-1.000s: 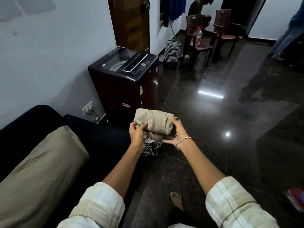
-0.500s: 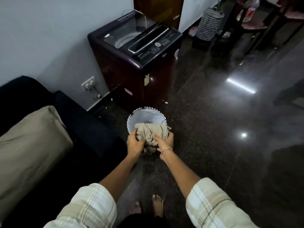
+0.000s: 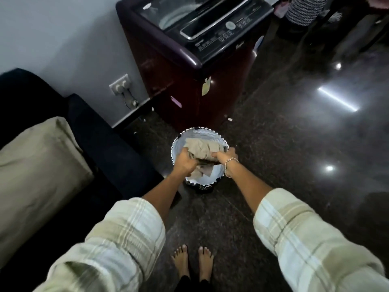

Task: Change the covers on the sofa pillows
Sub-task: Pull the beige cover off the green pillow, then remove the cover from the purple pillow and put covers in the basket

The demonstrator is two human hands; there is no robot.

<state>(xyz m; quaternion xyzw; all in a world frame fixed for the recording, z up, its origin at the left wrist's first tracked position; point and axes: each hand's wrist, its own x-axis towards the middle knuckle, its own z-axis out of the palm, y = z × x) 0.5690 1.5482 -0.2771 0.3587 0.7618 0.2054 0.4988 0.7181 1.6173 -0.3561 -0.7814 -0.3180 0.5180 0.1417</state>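
Nearest the camera, the person's bare feet point(image 3: 192, 264) stand on the dark polished floor point(image 3: 284, 154), and two plaid sleeves point(image 3: 117, 239) reach forward and down. Both hands meet over a small basket point(image 3: 174, 144) with a pale lining and a scalloped rim. The left hand point(image 3: 185, 163) and the right hand point(image 3: 226, 153), which wears a bracelet, each have their fingers curled tight into a bunched beige cover point(image 3: 202, 146). The cover sits inside the basket's mouth, its lower folds trailing toward the near side.

The step in hand looks like stuffing a pillow cover down into the basket, though one moment alone cannot rule out lifting it out. If it is being put away, the next move calls for letting go with both hands and turning left to the beige pillow point(image 3: 37, 165) on the dark sofa point(image 3: 109, 148).

Beyond the basket stand a maroon washing machine point(image 3: 185, 66) and a wall socket point(image 3: 121, 85). A striped basket point(image 3: 303, 9) is cut off at the top edge.

The fingertips are buried in the cloth, the basket's depth and other contents are hidden, and whether the pillow's cover is old or fresh cannot be told.
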